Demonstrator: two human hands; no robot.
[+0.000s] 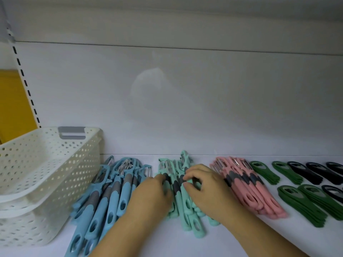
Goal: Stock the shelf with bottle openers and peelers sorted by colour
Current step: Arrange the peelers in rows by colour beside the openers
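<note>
Peelers lie in colour groups on the white shelf: blue peelers at the left, mint green peelers in the middle, pink peelers to their right. Further right lie green bottle openers and black bottle openers. Both hands are on the mint pile. My left hand rests against its left side, fingertips touching the grey grips. My right hand lies over its right side, fingers curled round the peeler handles.
Two stacked white perforated baskets stand at the shelf's left end, touching the blue peelers. The white back wall rises directly behind the rows. A slotted upright and a yellow panel are at the far left.
</note>
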